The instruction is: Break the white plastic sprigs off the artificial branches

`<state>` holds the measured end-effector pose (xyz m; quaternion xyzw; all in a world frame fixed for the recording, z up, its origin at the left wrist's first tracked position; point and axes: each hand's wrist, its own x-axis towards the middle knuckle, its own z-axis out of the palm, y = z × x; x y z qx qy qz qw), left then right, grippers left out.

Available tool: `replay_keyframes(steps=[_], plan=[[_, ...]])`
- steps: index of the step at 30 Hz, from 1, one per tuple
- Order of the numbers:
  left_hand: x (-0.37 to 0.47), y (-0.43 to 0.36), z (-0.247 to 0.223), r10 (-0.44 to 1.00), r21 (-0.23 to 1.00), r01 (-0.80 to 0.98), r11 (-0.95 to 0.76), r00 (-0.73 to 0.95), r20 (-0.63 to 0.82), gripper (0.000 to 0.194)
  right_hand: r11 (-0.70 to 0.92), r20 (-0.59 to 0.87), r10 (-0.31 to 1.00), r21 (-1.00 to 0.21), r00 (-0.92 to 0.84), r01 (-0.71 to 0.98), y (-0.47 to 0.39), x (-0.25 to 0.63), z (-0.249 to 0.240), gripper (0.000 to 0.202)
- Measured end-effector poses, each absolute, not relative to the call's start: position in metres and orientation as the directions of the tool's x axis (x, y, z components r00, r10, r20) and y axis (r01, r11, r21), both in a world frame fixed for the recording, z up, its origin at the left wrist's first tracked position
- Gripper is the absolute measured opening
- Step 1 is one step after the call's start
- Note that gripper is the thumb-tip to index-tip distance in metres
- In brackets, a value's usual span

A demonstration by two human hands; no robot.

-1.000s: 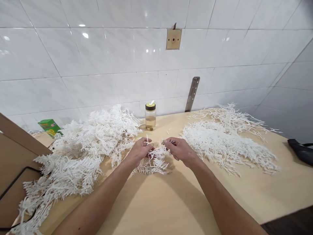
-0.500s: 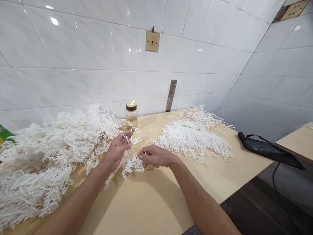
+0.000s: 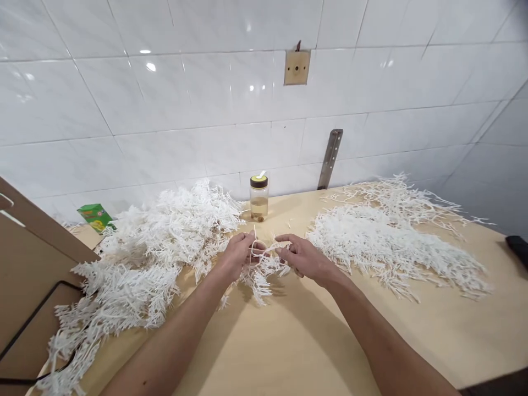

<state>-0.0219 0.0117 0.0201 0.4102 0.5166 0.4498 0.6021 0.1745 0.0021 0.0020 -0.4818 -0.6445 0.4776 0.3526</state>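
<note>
My left hand (image 3: 241, 254) is closed round a thin white stem at the middle of the table. Facing it, my right hand (image 3: 304, 257) pinches the other side of the same white branched sprig (image 3: 264, 278), its forefinger stretched toward the left hand. The sprig's fine twigs hang below and between the hands, close to the tabletop. On the left lies a large heap of white branched sprigs (image 3: 165, 231). A flatter pile of white sprigs (image 3: 383, 242) spreads out to the right. Exact fingertip contact is partly hidden by the twigs.
A clear jar of yellowish liquid (image 3: 259, 206) stands behind my hands. A metal strip (image 3: 330, 159) leans on the tiled wall. At left are a green packet (image 3: 97, 217) and a brown cardboard box (image 3: 37, 264). A black object (image 3: 517, 250) sits at the far right.
The view has turned left, so the box and packet show more. My hands have come closer together, the left one lower beside the sprig, and the right forefinger is now extended.
</note>
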Motion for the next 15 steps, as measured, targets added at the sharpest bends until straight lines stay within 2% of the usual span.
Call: replay_keyframes(steps=[3, 6, 8, 12, 15], plan=[[-0.028, 0.010, 0.025, 0.927, 0.941, -0.103, 0.322, 0.235, -0.292, 0.044, 0.062, 0.027, 0.987, -0.972, -0.156, 0.225, 0.009, 0.173, -0.005, 0.030], [-0.030, 0.003, 0.029, 0.877, 0.976, 0.010, 0.219, 0.436, -0.201, 0.067, 0.058, 0.049, 0.997, -0.988, -0.068, 0.143, 0.014, 0.172, -0.008, 0.029], [-0.028, -0.002, 0.029, 0.860, 0.988, 0.050, 0.147, 0.487, -0.152, 0.079, 0.064, 0.059, 0.997, -0.993, -0.058, 0.101, 0.014, 0.171, -0.006, 0.030], [-0.022, -0.002, 0.023, 0.917, 0.990, 0.075, 0.121, 0.372, -0.140, 0.060, 0.062, 0.047, 0.986, -0.994, -0.157, 0.094, 0.010, 0.170, -0.002, 0.029], [-0.020, 0.002, 0.021, 0.958, 0.991, 0.047, 0.122, 0.254, -0.130, 0.043, 0.028, -0.011, 0.955, -0.992, -0.297, 0.124, 0.007, 0.174, 0.000, 0.019]])
